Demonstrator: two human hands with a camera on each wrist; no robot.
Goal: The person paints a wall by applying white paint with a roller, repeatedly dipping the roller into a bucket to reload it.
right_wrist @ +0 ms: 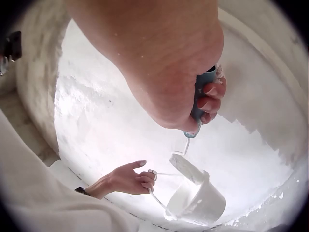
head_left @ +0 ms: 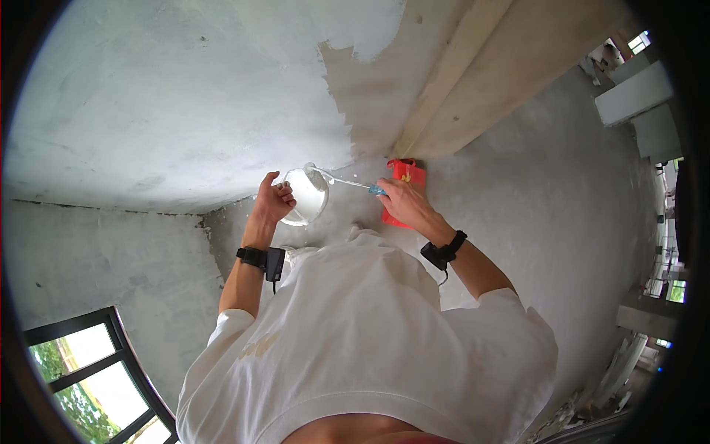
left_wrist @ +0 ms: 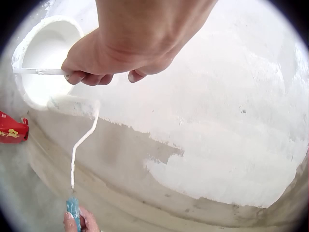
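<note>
My left hand [head_left: 275,201] grips the bail handle [left_wrist: 41,71] of a white bucket [right_wrist: 206,205] by its curled fingers. The bucket hangs tilted, with white paint inside and smears along its rim. In my right hand [head_left: 405,203] is the blue grip [right_wrist: 199,99] of a paint roller, the fingers wrapped round it. A bent, paint-coated rod runs from the grip to the white roller sleeve [left_wrist: 72,105]. That sleeve lies at the bucket's rim, in front of the wall in the left wrist view.
The wall [head_left: 185,96] is mostly coated white, with a ragged edge against bare grey-brown plaster [head_left: 377,89]. A red bag [head_left: 407,175] lies on the concrete floor [head_left: 532,214] beside the bucket. A black-framed window [head_left: 118,355] is at the lower left.
</note>
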